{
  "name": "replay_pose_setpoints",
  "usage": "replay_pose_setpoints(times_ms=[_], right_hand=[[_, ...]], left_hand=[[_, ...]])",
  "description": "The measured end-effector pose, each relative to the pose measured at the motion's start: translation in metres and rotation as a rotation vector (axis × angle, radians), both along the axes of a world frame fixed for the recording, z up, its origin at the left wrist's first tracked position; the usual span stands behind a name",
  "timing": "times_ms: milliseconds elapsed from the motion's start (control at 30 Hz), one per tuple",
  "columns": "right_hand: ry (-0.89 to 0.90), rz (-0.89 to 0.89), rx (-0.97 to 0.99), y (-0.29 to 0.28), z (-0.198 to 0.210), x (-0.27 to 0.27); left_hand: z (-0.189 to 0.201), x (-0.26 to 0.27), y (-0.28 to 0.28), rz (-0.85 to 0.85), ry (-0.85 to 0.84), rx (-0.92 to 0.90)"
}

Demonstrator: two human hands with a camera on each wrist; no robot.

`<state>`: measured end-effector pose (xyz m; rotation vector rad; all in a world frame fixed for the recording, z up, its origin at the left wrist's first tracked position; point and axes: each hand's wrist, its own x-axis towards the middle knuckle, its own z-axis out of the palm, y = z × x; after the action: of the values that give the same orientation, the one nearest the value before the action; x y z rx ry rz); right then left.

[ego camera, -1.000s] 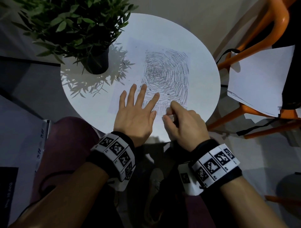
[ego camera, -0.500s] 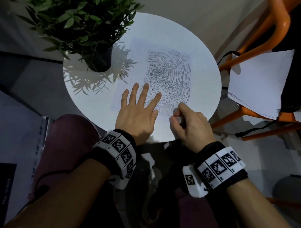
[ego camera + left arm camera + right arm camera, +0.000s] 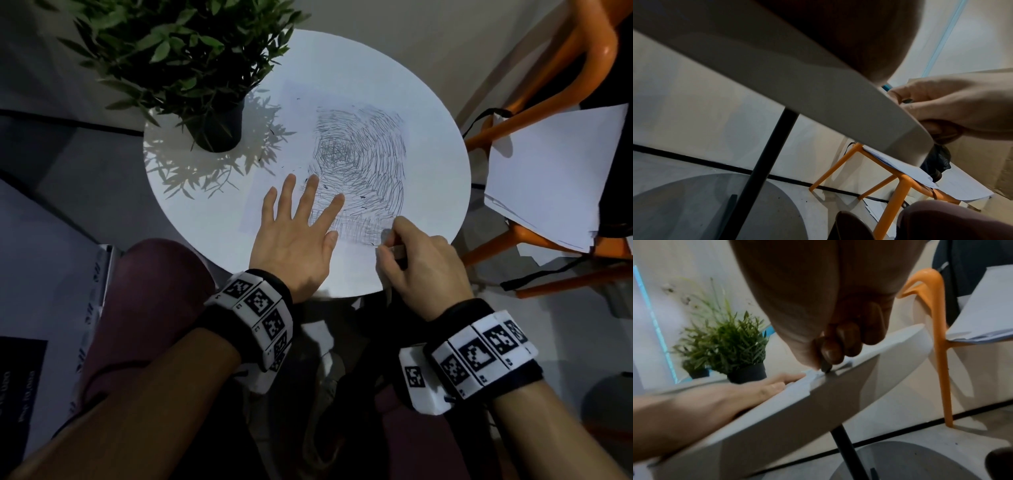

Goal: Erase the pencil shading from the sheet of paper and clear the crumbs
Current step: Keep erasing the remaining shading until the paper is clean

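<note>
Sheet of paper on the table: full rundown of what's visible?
The sheet of paper is white and lies flat on the round white table. Dense swirling pencil shading covers its middle, with dark crumbs scattered about. The left hand presses it flat with spread fingers; the right hand works an eraser at its near edge.

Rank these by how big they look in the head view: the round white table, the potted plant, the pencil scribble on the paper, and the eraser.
1. round white table
2. potted plant, though it stands tall, nearer the camera, which may inflate it
3. pencil scribble
4. eraser, only a sliver showing between the right hand's fingers
</note>
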<state>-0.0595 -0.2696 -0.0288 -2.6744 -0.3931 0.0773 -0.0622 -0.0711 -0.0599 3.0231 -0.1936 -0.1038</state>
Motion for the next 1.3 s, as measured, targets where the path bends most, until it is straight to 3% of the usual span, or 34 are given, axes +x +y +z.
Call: replay_pose_setpoints(times_ms=[200,433,633,967,1033,1167,1233,1300], right_hand=[[0.000,0.106,0.106,0.031,-0.002,0.005],[-0.006,-0.015,-0.012,-0.004,0.000,0.007],[0.003,0.125,0.123,0.030,-0.006,0.006],[-0.035,-0.001,0.070,-0.007,-0.006,0.007],[-0.002,-0.045,0.137,-0.014,-0.006,0.006],[0.139,-0.277,0.677,-0.027,-0.006,0.005],[0.126,-0.279,0.668,-0.029,-0.006,0.007],[0.100,-0.171,0.540,-0.023,-0.003,0.008]], left_hand=[[0.000,0.001,0.000,0.000,-0.010,0.019],[-0.001,0.000,0.000,0.007,-0.004,0.000],[-0.003,0.001,0.001,-0.005,-0.019,0.006],[-0.003,0.000,0.002,0.001,-0.016,-0.007],[-0.004,0.000,0.001,0.005,-0.032,-0.006],[-0.003,0.000,0.000,0.013,-0.021,0.001],[-0.003,-0.001,0.000,0.012,-0.021,-0.004],[-0.003,-0.001,0.000,0.013,-0.027,-0.004]])
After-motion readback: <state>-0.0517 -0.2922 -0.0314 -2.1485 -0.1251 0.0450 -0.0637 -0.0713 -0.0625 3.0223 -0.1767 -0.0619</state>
